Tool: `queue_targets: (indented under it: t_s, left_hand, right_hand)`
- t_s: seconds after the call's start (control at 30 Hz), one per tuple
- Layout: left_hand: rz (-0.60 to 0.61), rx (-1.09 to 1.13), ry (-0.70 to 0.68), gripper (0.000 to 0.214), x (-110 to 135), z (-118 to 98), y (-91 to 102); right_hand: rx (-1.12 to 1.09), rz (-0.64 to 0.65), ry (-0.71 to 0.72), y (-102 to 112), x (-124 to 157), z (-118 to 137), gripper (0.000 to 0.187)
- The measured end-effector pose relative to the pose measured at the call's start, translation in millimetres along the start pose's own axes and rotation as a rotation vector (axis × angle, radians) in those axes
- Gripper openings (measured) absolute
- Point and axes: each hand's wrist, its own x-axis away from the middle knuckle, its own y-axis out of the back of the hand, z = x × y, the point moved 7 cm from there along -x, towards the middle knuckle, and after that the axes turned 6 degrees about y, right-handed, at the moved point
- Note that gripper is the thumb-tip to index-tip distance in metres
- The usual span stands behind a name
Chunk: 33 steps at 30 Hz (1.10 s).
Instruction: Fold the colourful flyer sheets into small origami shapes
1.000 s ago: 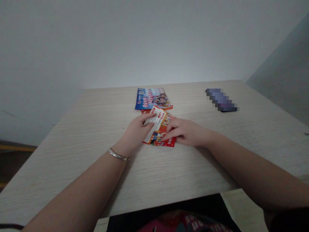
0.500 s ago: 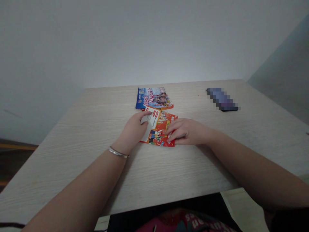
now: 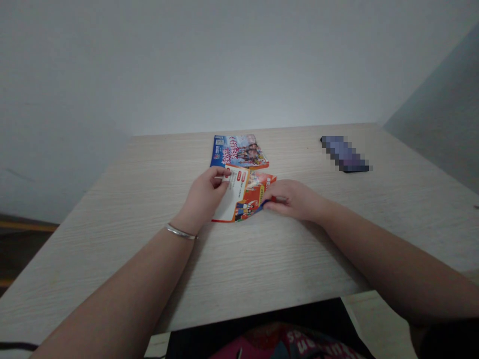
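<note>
An orange and white printed leaflet lies on the table between my two hands. Thumb and fingers of my left hand, with a silver bangle at the wrist, pinch its left side near the upper edge. My right hand grips the lower right corner, which is bent up so that a bit of blue shows beneath. The fingers partly hide that corner. Just behind the leaflet lies a stack of blue printed leaflets, its front edge touching or nearly touching the orange one.
A dark phone, blurred by pixels, lies at the back right of the pale wooden table. A white wall rises behind the table. At the bottom, dark and pink printed clothing shows at the near edge.
My right hand has closed on the leaflet's lower right corner and bent it upward. The left hand has shifted slightly left, its thumb and fingers drawn together on the leaflet.
</note>
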Motion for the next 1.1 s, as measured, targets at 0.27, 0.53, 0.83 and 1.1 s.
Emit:
queue_targets:
  t_s: [0.27, 0.53, 0.83, 1.1]
  left_hand:
    - [0.239, 0.427, -0.02, 0.027, 17, -21, -30.6]
    - [0.274, 0.339, -0.019, 0.019, 26, -34, -30.4]
    - [0.163, 0.307, -0.047, 0.006, 27, -43, -22.9]
    - [0.028, 0.362, -0.046, 0.013, 26, -37, -13.3]
  right_hand:
    - [0.073, -0.518, -0.041, 32, -5, 7, 0.006]
    - [-0.191, -0.498, -0.39, 20, -4, -13, 0.01]
    - [-0.317, -0.554, -0.399, 19, -6, -11, 0.016]
    - [-0.311, -0.51, -0.383, 18, -7, -11, 0.008]
